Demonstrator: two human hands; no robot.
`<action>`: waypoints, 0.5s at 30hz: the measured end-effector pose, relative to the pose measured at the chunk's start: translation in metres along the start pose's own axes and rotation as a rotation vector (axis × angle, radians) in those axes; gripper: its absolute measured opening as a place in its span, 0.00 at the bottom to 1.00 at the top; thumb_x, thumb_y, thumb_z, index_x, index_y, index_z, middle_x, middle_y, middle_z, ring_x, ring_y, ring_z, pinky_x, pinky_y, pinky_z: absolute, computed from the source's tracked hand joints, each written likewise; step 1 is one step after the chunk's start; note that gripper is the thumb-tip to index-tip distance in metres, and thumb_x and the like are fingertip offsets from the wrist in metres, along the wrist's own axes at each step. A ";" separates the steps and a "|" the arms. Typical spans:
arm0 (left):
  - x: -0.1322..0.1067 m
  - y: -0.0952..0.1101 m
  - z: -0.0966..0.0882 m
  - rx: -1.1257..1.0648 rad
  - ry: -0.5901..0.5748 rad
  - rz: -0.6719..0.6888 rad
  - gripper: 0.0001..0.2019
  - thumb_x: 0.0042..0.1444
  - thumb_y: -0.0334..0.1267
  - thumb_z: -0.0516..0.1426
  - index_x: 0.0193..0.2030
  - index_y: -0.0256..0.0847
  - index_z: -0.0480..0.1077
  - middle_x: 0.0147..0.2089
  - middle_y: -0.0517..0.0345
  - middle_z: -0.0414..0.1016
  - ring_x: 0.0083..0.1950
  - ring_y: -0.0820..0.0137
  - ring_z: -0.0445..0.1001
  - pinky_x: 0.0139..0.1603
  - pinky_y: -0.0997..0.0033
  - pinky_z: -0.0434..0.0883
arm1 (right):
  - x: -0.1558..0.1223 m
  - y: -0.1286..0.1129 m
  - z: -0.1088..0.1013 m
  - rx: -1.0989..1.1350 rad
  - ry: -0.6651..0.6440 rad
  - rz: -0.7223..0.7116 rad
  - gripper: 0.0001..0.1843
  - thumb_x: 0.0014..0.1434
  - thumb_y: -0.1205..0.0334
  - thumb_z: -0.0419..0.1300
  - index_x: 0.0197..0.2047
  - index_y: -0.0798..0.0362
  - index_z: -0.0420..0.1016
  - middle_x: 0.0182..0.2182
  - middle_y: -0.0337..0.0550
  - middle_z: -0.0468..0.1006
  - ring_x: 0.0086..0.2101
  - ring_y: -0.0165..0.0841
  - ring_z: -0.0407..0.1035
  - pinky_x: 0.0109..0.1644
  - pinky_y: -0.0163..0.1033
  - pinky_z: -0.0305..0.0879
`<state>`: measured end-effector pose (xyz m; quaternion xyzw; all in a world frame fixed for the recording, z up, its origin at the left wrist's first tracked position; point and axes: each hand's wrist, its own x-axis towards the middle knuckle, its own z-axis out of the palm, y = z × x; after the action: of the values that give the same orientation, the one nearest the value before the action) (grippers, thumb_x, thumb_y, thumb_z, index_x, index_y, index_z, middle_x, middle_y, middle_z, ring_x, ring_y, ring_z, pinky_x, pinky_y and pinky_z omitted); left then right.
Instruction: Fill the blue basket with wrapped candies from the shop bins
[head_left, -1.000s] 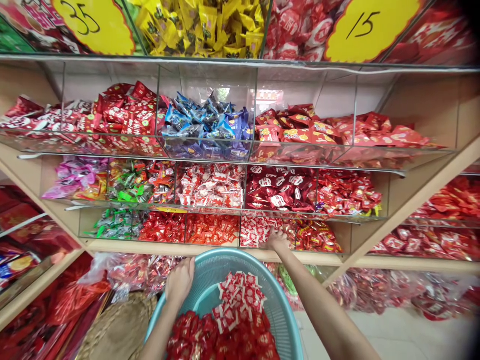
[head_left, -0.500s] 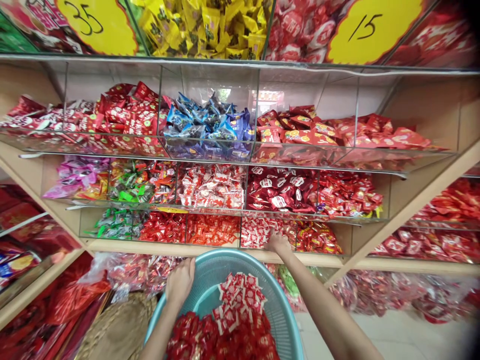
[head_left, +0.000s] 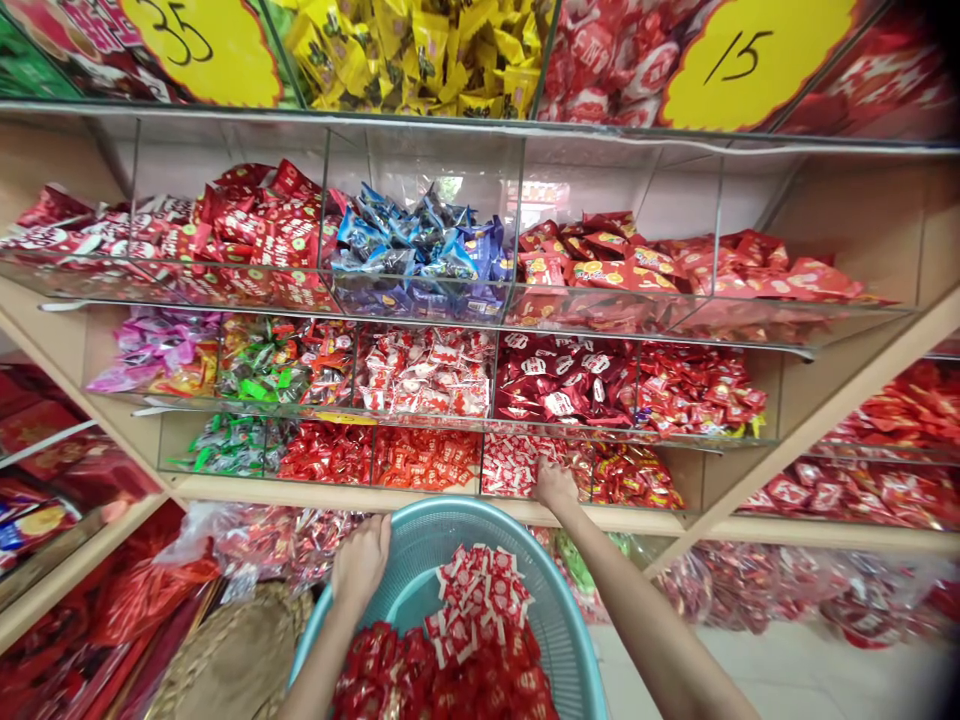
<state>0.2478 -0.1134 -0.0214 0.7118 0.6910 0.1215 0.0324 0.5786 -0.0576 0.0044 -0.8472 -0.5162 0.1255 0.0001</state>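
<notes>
Two bare hands are showing here: the left hand (head_left: 361, 562) is clamping the smooth rim of a round, ribbed turquoise plastic basket (head_left: 465, 507), and the right hand (head_left: 556, 488) is resting among crinkly red-and-white candies (head_left: 511, 465) in a clear-walled bottom compartment. Its fingertips are hiding there, so I cannot tell whether they are closing on any. A pale wooden shelf edge (head_left: 300, 494) is running just beyond the basket, and the glassy tier above is leaving only a low slot over that right hand. To the basket's right, pale floor tiles (head_left: 787, 665) are showing past the forearm; to its left, a woven tray (head_left: 236, 650) is crowding in. Inside the basket, glossy dark-red sweets (head_left: 390, 660) are filling the near part, while red-and-white packets (head_left: 484, 590) are heaping beyond them.
</notes>
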 end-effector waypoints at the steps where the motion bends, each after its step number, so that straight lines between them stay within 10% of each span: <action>1: 0.000 0.000 0.000 -0.005 0.000 0.002 0.26 0.62 0.48 0.34 0.42 0.40 0.69 0.38 0.50 0.76 0.37 0.66 0.75 0.34 0.70 0.65 | 0.000 0.001 0.000 -0.002 0.006 -0.014 0.28 0.54 0.68 0.53 0.58 0.54 0.53 0.52 0.59 0.65 0.54 0.46 0.58 0.47 0.48 0.59; 15: -0.001 0.000 -0.003 -0.010 0.002 0.016 0.25 0.62 0.47 0.34 0.41 0.41 0.69 0.38 0.50 0.76 0.37 0.66 0.75 0.34 0.70 0.64 | 0.010 0.015 0.004 0.052 -0.012 -0.093 0.24 0.55 0.63 0.54 0.55 0.51 0.59 0.50 0.57 0.67 0.50 0.45 0.64 0.45 0.45 0.61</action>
<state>0.2475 -0.1145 -0.0190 0.7169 0.6849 0.1260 0.0344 0.5951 -0.0568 -0.0031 -0.8212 -0.5516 0.1441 0.0249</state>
